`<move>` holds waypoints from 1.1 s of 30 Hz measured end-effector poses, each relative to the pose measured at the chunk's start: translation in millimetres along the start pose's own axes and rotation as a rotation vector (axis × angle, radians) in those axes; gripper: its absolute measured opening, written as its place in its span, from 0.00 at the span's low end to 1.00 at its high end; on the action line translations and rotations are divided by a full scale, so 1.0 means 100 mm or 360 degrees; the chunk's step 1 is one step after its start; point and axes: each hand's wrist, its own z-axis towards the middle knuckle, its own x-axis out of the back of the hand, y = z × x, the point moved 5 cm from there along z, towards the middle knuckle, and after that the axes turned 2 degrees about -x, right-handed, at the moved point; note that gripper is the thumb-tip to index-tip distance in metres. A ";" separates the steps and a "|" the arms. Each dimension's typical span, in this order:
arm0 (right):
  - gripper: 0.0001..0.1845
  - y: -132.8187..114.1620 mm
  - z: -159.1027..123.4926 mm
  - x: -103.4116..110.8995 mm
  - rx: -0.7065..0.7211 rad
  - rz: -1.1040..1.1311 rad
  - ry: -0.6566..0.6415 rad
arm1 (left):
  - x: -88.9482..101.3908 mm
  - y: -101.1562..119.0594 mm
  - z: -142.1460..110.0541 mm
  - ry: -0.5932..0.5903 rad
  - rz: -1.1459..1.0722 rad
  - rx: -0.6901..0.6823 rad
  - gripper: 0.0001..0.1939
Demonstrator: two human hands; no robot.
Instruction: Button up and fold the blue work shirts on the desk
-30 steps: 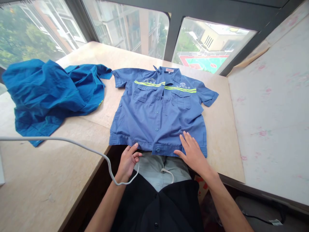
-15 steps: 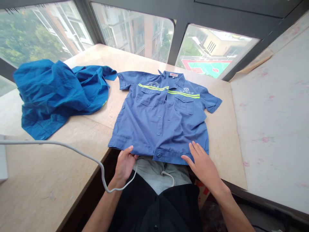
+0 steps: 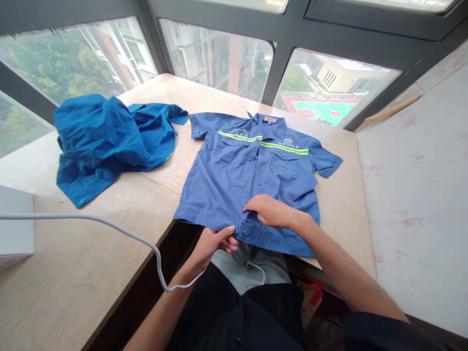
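A blue short-sleeved work shirt (image 3: 234, 170) lies front up on the windowsill board, its collar toward the windows. Yellow-green reflective strips cross its chest, above two flap pockets. My left hand (image 3: 215, 243) pinches the bottom hem left of the hem button, with the thumb on top and the fingers below. Over the lower front, my right hand (image 3: 272, 210) is closed, palm down, its fingertips at the placket beside a button. Whatever cloth its fingers grip is partly hidden beneath them.
A crumpled brighter blue garment (image 3: 113, 141) lies on the left of the pale board (image 3: 146, 200). A white cable (image 3: 109, 223) runs across to my left wrist. The corner of a white box (image 3: 16, 229) stands at the left edge. Windows and a papered wall border the board.
My right hand has moved left from the right hem to the button placket, its fingers closing. My left hand has slid right along the hem toward the middle. The view has shifted slightly.
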 end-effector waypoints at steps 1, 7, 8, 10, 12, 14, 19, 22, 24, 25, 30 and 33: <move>0.30 0.00 0.01 0.00 0.0010 -0.0008 -0.0082 | 0.00 0.01 0.00 0.0018 0.0063 -0.0019 0.25; 0.26 -0.05 -0.01 0.08 0.0111 0.0174 -0.0367 | 0.05 0.13 -0.12 0.0207 0.0617 -0.0498 0.23; 0.22 -0.05 0.00 0.10 0.0127 0.0236 -0.0374 | 0.06 0.18 -0.16 0.0268 0.0699 -0.0642 0.20; 0.15 -0.03 0.04 0.16 0.0137 0.0354 -0.0363 | 0.04 0.24 -0.20 0.0320 0.0814 -0.0847 0.15; 0.12 -0.02 0.07 0.21 0.0138 0.0411 -0.0335 | -0.02 0.26 -0.19 0.0220 0.0859 -0.0875 0.13; 0.11 -0.04 0.09 0.24 0.0140 0.0372 -0.0328 | -0.07 0.24 -0.14 0.0120 0.0764 -0.0773 0.14; 0.09 -0.10 0.06 0.21 0.0094 0.0106 -0.0202 | -0.12 0.06 -0.02 0.0105 0.0106 -0.0259 0.22; 0.04 -0.11 0.02 0.13 0.0169 -0.0077 0.0004 | -0.12 -0.12 -0.04 0.0058 -0.0069 -0.0033 0.25; 0.05 -0.07 -0.03 0.06 0.0231 -0.0224 0.0123 | -0.08 -0.26 -0.08 0.0052 -0.0137 0.0082 0.26; 0.06 -0.05 -0.06 0.03 0.0256 -0.0280 0.0168 | -0.05 -0.33 -0.10 0.0057 -0.0168 0.0140 0.26; 0.13 0.13 -0.26 0.06 0.0228 -0.0268 0.0371 | 0.02 -0.39 -0.22 -0.0247 -0.0058 0.0355 0.33; 0.20 0.24 -0.34 0.15 0.0159 -0.0263 0.0425 | -0.02 -0.10 -0.22 -0.0493 0.0027 0.0263 0.35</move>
